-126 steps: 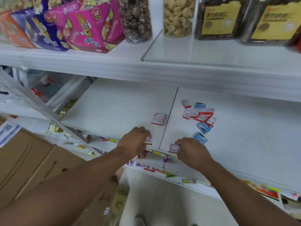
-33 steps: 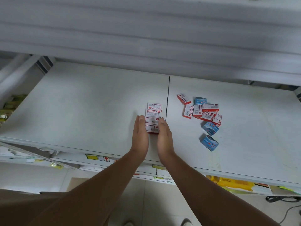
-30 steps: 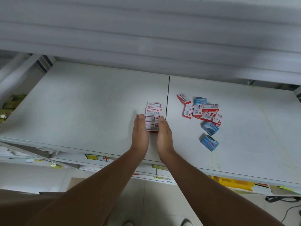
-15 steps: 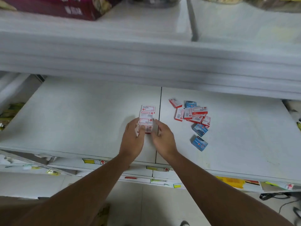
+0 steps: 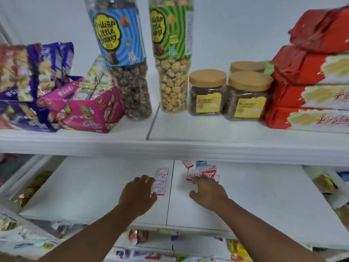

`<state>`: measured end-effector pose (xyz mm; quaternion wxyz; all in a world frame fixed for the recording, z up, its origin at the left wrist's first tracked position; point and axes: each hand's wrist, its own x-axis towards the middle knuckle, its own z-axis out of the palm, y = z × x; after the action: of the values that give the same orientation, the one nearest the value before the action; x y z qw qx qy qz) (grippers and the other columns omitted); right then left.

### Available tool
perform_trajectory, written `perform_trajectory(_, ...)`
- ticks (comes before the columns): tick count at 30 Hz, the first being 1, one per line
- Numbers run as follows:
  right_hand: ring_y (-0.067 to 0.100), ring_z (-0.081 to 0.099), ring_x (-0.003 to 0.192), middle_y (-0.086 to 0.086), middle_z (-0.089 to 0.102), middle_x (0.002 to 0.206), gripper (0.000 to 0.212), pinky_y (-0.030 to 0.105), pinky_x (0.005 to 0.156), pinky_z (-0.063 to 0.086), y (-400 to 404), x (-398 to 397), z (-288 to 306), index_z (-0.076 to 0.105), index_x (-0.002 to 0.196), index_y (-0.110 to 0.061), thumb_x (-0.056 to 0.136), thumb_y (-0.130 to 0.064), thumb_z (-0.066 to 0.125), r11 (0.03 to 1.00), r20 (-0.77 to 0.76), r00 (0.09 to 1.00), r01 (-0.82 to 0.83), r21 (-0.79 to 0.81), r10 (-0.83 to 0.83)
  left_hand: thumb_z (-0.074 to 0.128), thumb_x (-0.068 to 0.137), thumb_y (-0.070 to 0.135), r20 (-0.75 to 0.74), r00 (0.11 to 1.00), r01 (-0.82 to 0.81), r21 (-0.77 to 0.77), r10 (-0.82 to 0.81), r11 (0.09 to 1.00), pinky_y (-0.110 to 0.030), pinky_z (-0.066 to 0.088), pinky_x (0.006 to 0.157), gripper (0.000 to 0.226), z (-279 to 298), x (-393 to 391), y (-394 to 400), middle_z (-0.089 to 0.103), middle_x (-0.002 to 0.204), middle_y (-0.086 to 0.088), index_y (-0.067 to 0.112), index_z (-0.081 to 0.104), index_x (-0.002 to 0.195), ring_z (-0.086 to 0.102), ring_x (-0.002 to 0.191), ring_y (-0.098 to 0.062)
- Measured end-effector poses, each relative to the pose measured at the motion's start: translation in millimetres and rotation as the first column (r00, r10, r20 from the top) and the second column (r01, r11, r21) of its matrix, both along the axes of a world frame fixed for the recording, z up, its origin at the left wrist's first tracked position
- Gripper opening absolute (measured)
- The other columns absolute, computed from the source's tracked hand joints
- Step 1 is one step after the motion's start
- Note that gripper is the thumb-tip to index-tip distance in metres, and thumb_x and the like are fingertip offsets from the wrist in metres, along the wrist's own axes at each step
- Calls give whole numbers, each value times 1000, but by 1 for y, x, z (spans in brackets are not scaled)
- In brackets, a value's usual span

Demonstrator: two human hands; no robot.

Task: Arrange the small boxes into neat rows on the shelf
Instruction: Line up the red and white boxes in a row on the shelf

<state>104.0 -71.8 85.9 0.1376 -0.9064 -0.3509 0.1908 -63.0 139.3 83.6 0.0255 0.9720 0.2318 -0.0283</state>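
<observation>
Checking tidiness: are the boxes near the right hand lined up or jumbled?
Jumbled: the loose boxes lie at mixed angles by the right hand.

Hands aren't squeezing the row of red-and-white boxes [image 5: 160, 181] together anymore: the right hand [image 5: 207, 191] is now over at the loose pile [image 5: 203, 171], while the left hand [image 5: 138, 193] sits beside the row.

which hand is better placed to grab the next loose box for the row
The right hand. Its fingers already reach the near edge of the loose pile of boxes, right of the shelf seam. The left hand rests beside the lined-up row, placed to steady it.
</observation>
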Motion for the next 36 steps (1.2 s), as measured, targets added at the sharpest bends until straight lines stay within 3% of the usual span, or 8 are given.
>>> perform_trajectory(8,29,48,135,4,49,151,59,44,105,49,-41,6,-6,48,148,-23,96,-51,53,983,67,982,-171,-73,176,40,100,56,-147,987,-63,26,66,998,-39,48,105,61,-1,-3,-69,47,152,8,33,39,156,50,133,-18)
perform_trajectory(11,29,50,134,4,49,150,59,44,104,49,-48,4,-2,47,148,-22,96,-50,52,978,86,976,-196,-75,202,43,101,54,-133,989,-66,9,67,998,-38,48,103,59,7,-1,-83,48,150,7,33,38,156,51,131,-19)
perform_trajectory(18,25,57,123,1,57,143,57,43,95,54,-75,-8,18,53,144,-25,92,-49,55,988,134,981,-132,-74,141,44,99,54,-58,998,-33,19,34,999,-41,51,99,52,24,-11,-96,55,140,4,28,48,144,56,123,-21)
perform_trajectory(21,27,59,115,4,59,136,51,40,88,55,-85,-26,19,54,138,-25,92,-47,56,985,206,971,-87,-148,117,29,92,58,-62,998,2,100,4,995,-43,56,90,63,20,-26,-93,61,133,-2,23,53,140,63,111,-24)
perform_trajectory(25,25,62,111,3,61,129,58,34,75,47,-98,-52,21,49,145,-28,94,-52,57,976,264,961,-24,-216,82,46,94,56,20,1000,0,45,-1,999,-42,56,86,53,18,-39,-97,63,125,-1,24,57,134,64,107,-24)
perform_trajectory(30,26,63,114,1,63,130,55,39,86,55,-122,-80,11,53,141,-31,93,-57,54,971,246,968,13,-241,48,47,97,53,-6,999,48,-86,-49,995,-44,54,90,51,-11,-57,-115,62,128,-2,24,54,138,61,113,-25)
perform_trajectory(36,27,62,118,1,62,133,56,40,91,55,-144,-75,15,52,144,-32,94,-55,54,970,236,972,49,-238,9,46,100,51,-13,1000,20,-105,-21,994,-41,53,88,48,-15,-58,-129,62,127,-1,22,54,138,61,111,-24)
